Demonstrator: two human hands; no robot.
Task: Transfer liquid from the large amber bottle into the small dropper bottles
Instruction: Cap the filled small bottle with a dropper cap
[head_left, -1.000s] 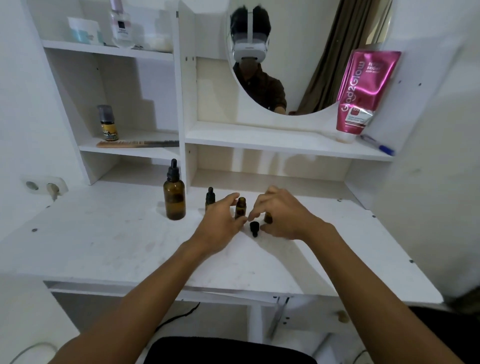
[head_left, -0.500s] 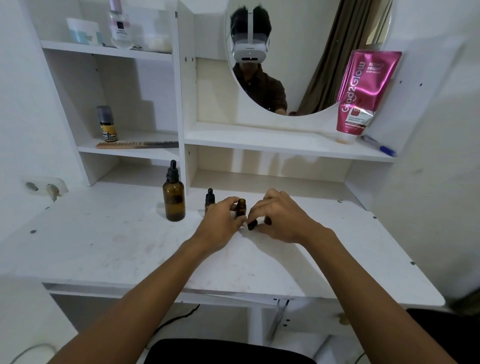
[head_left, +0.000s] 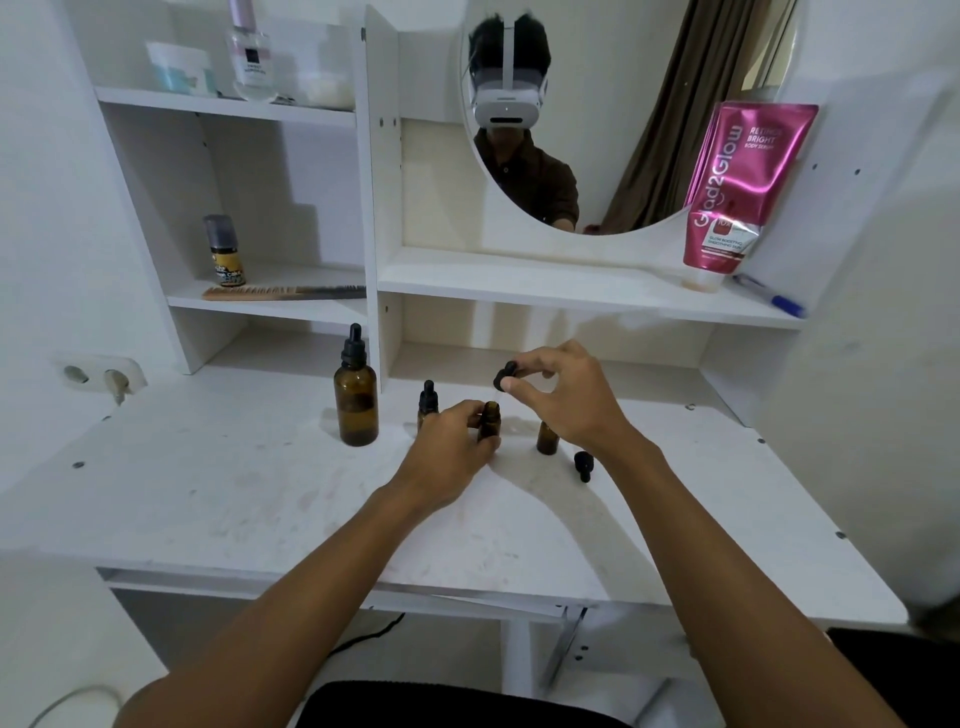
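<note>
The person's left hand (head_left: 447, 449) is closed around a small amber glass bottle (head_left: 489, 422) that has no cap. The fingers and thumb curl on the bottle's sides, and it stands upright on the white desk top (head_left: 234, 493). Above this grip and a little to the right, the right hand (head_left: 566, 397) pinches a black dropper cap (head_left: 505, 376) between thumb and fingertips. The cap is in the air, apart from the mouth of the bottle. Whether a glass tube hangs under the cap I cannot tell, it is too faint.

Just to the right of the held bottle, below the right palm, a second small amber bottle (head_left: 547, 440) stands open. Near it, further right and closer to the person, a second black dropper cap (head_left: 583, 465) lies on its side on the desk. Just behind the knuckles of the left hand stands a third small bottle (head_left: 428, 402) with its black cap on, partly hidden by the hand. Left of it, well apart from both hands, the large amber glass bottle (head_left: 356, 408) stands upright with its black dropper top in place.

On the shelf above the hands, a pink plastic tube (head_left: 737, 187) leans beside a round mirror (head_left: 623, 130), and a blue pen (head_left: 774, 299) lies next to the tube. A brown comb (head_left: 280, 292) lies on the shelf above the large bottle.
</note>
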